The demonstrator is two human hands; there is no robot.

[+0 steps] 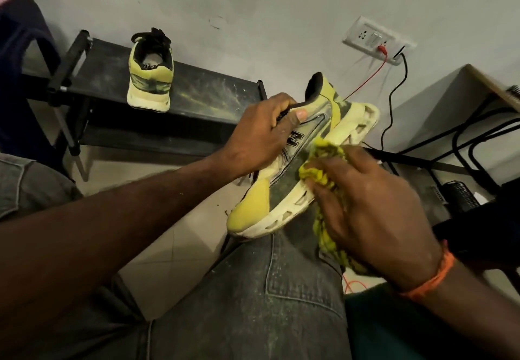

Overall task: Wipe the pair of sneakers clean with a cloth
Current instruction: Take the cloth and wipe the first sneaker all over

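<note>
A yellow and grey sneaker [284, 190] with a thick cream sole rests toe-down on my right knee, tilted up to the right. My left hand [259, 137] grips it at the collar and laces. My right hand [368, 207] holds a bunched yellow cloth [323, 162] pressed against the sneaker's side and midsole. The second sneaker [150, 78] stands on a black rack [202, 92] at the back, heel toward me.
My grey jeans [253, 303] fill the lower view. A wall socket [378, 40] with a red and a black cable is at the right. A desk [484, 83] and black chair frame [464, 140] stand on the right. Dark clothes [19, 58] hang at the left.
</note>
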